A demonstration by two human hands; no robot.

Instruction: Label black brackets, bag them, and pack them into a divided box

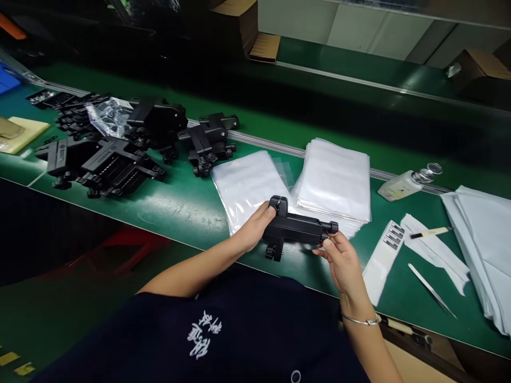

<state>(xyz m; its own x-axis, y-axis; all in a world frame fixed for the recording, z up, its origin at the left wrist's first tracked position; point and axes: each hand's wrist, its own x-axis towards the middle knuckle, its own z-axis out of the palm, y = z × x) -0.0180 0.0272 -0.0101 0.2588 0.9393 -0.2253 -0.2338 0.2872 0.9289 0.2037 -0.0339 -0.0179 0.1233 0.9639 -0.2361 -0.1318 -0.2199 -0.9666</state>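
Observation:
My left hand (255,227) and my right hand (341,260) hold one black plastic bracket part (295,230) between them, just above the near edge of the green table (183,205). The left hand grips its left end with the thumb up by a rounded knob. The right hand pinches the small knob at its right end. Behind the part lie two stacks of clear plastic bags (335,178), one flat sheet stack (247,186) directly under my left hand's reach.
A pile of black plastic parts (115,146) covers the table's left, with a crumpled clear bag (106,117) on top. At right lie a white bottle (403,183), label strips (389,244), tweezers (433,291), a small brush (431,232) and white sheets (483,239).

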